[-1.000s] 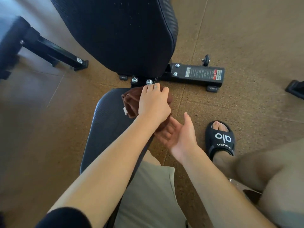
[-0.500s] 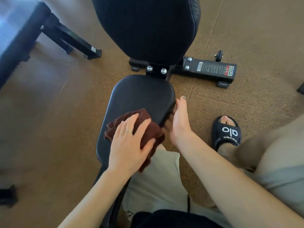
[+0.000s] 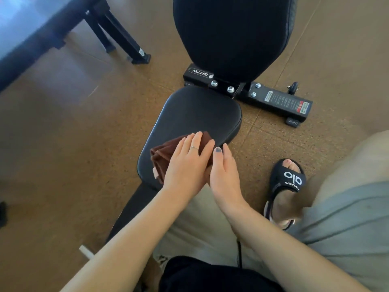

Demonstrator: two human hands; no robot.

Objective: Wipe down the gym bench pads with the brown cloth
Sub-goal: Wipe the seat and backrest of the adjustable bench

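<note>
The folded brown cloth (image 3: 161,157) lies on the near half of the black seat pad (image 3: 195,114). My left hand (image 3: 185,165) presses flat on the cloth with straight fingers, covering most of it. My right hand (image 3: 224,171) rests beside it at the pad's right edge, fingers straight, its thumb side touching the left hand. The upright black back pad (image 3: 231,32) rises behind the seat pad. I sit astride the bench, my thigh over its near end.
The bench's black base bar (image 3: 280,104) with a small wheel (image 3: 293,87) lies on the brown floor at right. My right foot in a black slide sandal (image 3: 288,180) is beside the bench. Another black bench frame (image 3: 117,36) stands at upper left.
My left hand has drawn the cloth from the far end of the seat pad toward me. My right hand has moved in from the pad's side to lie against the left hand.
</note>
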